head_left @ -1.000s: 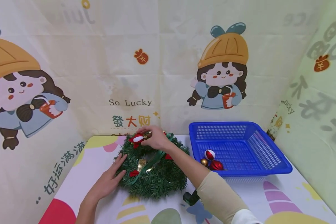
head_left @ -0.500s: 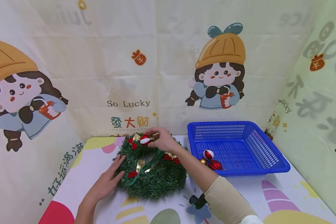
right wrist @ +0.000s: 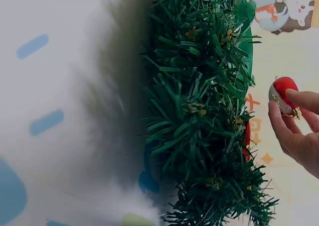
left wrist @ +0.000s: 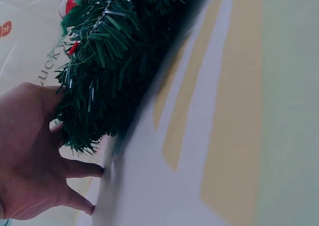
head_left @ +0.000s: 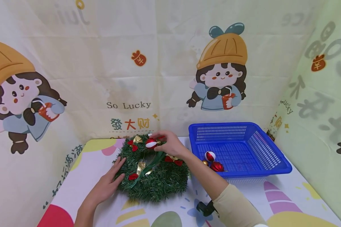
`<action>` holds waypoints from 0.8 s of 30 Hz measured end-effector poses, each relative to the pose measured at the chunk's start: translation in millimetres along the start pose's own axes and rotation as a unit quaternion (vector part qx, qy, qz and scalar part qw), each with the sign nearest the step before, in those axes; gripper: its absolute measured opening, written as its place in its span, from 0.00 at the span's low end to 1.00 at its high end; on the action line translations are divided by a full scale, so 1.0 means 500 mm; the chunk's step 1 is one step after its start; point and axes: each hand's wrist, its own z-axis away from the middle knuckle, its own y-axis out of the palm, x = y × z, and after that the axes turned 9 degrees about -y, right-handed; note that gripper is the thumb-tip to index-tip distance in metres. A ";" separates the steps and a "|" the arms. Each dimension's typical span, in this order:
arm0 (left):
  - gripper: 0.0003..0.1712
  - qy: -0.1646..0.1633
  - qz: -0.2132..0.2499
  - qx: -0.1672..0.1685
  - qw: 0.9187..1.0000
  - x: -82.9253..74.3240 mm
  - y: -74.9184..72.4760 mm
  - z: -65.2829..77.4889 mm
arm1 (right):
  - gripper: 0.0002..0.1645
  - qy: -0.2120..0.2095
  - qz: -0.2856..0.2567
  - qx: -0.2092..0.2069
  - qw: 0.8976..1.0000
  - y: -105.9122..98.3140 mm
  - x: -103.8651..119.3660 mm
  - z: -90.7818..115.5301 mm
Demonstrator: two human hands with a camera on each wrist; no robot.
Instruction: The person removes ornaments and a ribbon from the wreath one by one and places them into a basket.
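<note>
A green tinsel wreath [head_left: 156, 186] lies on the table, carrying red bows [head_left: 133, 145], gold bows [head_left: 137, 139] and a green ribbon [head_left: 152, 165]. Over its far side, my right hand [head_left: 170, 145] pinches a red-and-white Christmas ball [head_left: 151, 143] between thumb and fingers. In the right wrist view the ball [right wrist: 284, 93] shows its gold cap, apart from the greenery. Against the wreath's left edge rests my left hand [head_left: 109, 183], its fingers straight. Spread fingers of that hand [left wrist: 30, 151] reach down to the tabletop in the left wrist view.
At the right stands a blue plastic basket [head_left: 241, 173] with a red-and-white ball [head_left: 210, 156], a red ball [head_left: 217, 166] and a gold ball [head_left: 205, 162]. A black object [head_left: 205, 208] is beside my right sleeve. Printed cloth walls [head_left: 170, 94] surround the table.
My right hand has moved the ball rightward along the wreath's far side, uncovering the red and gold bows at the upper left. The left hand stays at the wreath's edge.
</note>
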 end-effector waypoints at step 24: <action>0.37 0.005 -0.001 -0.002 1.000 0.005 0.001 -0.001 | 0.27 0.002 -0.069 -0.028 0.997 -0.044 0.004 0.081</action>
